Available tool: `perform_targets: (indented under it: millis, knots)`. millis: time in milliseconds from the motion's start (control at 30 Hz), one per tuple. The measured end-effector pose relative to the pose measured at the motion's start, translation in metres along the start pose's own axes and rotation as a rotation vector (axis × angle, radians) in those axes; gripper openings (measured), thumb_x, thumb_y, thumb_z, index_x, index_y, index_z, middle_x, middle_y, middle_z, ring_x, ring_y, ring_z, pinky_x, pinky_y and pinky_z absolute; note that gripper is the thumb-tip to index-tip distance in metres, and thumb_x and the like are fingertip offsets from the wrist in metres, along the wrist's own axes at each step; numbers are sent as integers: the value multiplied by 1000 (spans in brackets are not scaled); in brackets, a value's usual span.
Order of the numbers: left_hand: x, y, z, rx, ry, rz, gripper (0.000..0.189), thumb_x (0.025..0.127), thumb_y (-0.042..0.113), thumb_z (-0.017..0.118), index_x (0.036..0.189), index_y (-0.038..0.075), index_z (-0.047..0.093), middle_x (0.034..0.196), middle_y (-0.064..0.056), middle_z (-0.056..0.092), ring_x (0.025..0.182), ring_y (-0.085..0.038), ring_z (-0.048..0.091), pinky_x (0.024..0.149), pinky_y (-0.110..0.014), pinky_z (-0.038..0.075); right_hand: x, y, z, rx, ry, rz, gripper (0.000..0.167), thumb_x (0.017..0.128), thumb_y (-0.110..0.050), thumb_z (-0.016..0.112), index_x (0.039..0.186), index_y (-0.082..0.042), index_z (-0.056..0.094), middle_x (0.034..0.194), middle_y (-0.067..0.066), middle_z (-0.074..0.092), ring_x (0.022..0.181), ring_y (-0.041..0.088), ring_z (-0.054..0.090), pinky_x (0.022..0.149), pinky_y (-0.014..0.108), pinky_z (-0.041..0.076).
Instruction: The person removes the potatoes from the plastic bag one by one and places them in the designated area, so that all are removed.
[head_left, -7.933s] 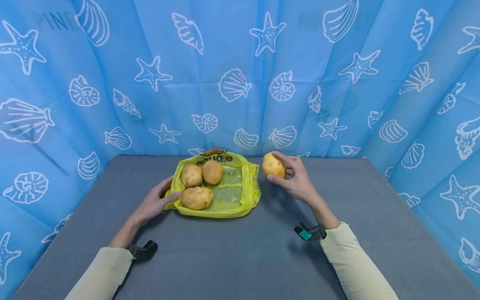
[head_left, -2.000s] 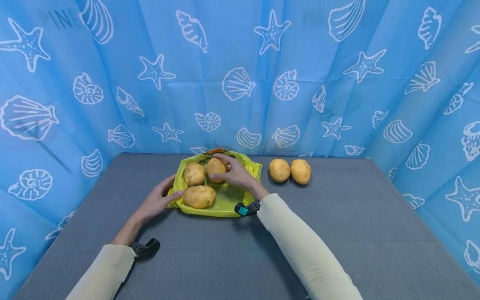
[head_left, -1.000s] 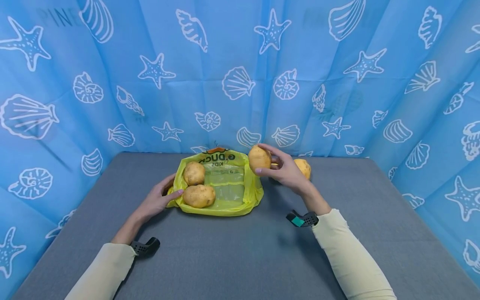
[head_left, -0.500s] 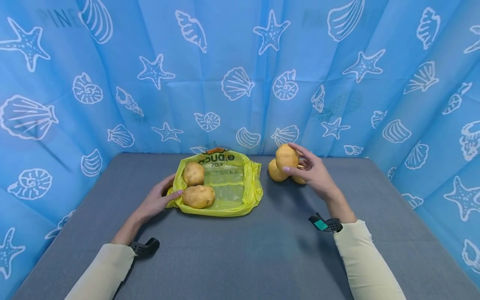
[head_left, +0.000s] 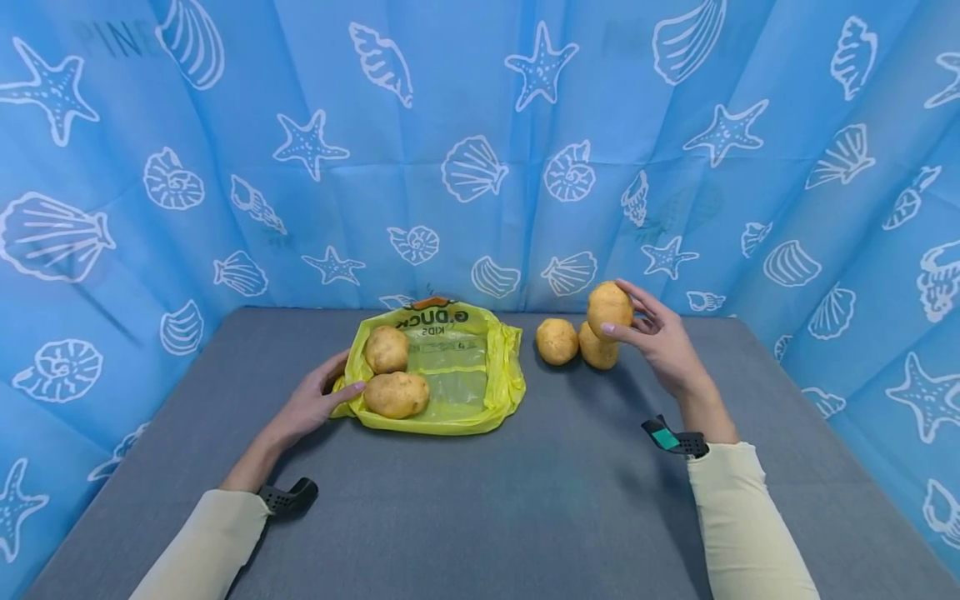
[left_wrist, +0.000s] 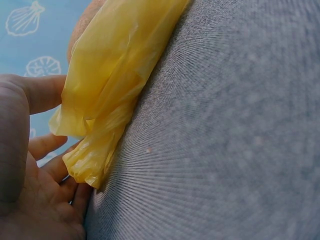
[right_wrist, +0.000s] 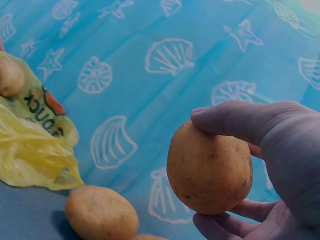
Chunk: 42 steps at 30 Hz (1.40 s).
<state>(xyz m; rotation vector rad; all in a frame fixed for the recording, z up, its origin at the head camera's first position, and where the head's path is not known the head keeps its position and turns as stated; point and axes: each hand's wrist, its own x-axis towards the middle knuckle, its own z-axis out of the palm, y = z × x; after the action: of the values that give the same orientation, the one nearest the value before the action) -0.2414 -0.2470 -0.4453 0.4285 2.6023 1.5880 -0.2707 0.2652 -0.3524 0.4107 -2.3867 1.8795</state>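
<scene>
My right hand [head_left: 667, 346] pinches a potato [head_left: 609, 308] between thumb and fingers. It is raised in front of and partly above two potatoes on the table: one on the left [head_left: 557, 342] and one partly covered by the held potato [head_left: 599, 348]. In the right wrist view the held potato [right_wrist: 210, 170] sits between thumb and fingertips. A yellow plastic bag [head_left: 498, 392] lies with its mouth spread, two potatoes inside on the left: a rounder one [head_left: 387, 349] and a longer one [head_left: 396, 394]. My left hand [head_left: 307, 404] holds the bag's left end, thumb at the rim.
A grey cloth-covered table [head_left: 480, 508] lies under everything. Behind it and along both sides hangs a blue curtain [head_left: 420, 100] with white shell and starfish prints, close to the table's back edge.
The bag held three potatoes earlier; my right hand has lifted one out and carried it right, over the two on the table. My left hand has stayed at the bag's left end.
</scene>
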Motion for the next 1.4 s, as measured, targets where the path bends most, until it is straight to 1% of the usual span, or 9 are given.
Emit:
perform_targets:
  millis: [333, 600, 733, 867, 967, 1100, 1200, 1300, 1400]
  knots:
    - [-1, 0, -1, -6, -7, -16, 70, 104, 29, 60, 161, 6, 25, 159, -24, 35, 144, -42, 33, 113, -62, 26, -3, 16, -24, 55, 89, 48, 71, 97, -15, 72, 159, -22, 38, 132, 1, 48, 113, 12, 55, 90, 17, 46]
    - [0, 0, 0, 13, -3, -8, 70, 104, 29, 60, 161, 7, 26, 158, -23, 35, 143, -42, 34, 113, -62, 27, -6, 32, -37, 157, 105, 163, 80, 95, -16, 74, 162, -21, 29, 147, 18, 37, 126, 19, 47, 90, 17, 48]
    - [0, 0, 0, 14, -2, -7, 70, 104, 29, 60, 161, 6, 26, 158, -24, 36, 143, -42, 35, 113, -62, 28, -6, 40, -40, 175, 111, 207, 82, 95, -17, 74, 162, -23, 27, 157, 23, 27, 136, 24, 40, 102, 24, 44]
    - [0, 0, 0, 11, 1, -9, 70, 104, 29, 60, 161, 6, 26, 158, -24, 36, 143, -42, 35, 113, -62, 28, -6, 47, -44, 181, 132, 248, 83, 95, -18, 74, 163, -26, 26, 164, 24, 18, 143, 27, 32, 117, 40, 30]
    - [0, 0, 0, 14, 4, -11, 71, 103, 30, 61, 161, 6, 26, 157, -24, 36, 143, -42, 35, 113, -61, 28, -5, 55, -46, 158, 159, 286, 83, 95, -20, 74, 163, -27, 26, 166, 23, 15, 147, 29, 27, 120, 48, 22]
    - [0, 0, 0, 12, 3, -13, 71, 103, 30, 61, 160, 6, 26, 157, -24, 37, 143, -42, 35, 113, -61, 28, -5, 65, -46, 109, 179, 327, 82, 96, -23, 73, 163, -27, 26, 167, 22, 12, 149, 33, 22, 120, 51, 22]
    - [0, 0, 0, 4, 1, -11, 71, 103, 30, 61, 161, 6, 26, 158, -24, 36, 143, -42, 35, 113, -61, 28, -4, 72, -45, 46, 175, 324, 81, 97, -24, 71, 163, -23, 25, 166, 23, 16, 147, 35, 25, 113, 40, 35]
    - [0, 0, -1, -4, 1, -8, 71, 103, 29, 61, 161, 6, 26, 158, -23, 36, 143, -42, 34, 113, -62, 27, -4, 76, -43, -30, 164, 301, 79, 99, -23, 69, 163, -19, 23, 164, 25, 21, 143, 36, 29, 98, 24, 42]
    - [0, 0, -1, -9, 0, -6, 71, 103, 29, 61, 161, 7, 26, 158, -23, 35, 143, -42, 34, 113, -62, 26, -3, 79, -41, -90, 158, 283, 79, 99, -22, 69, 163, -15, 23, 163, 24, 22, 144, 38, 28, 101, 28, 40]
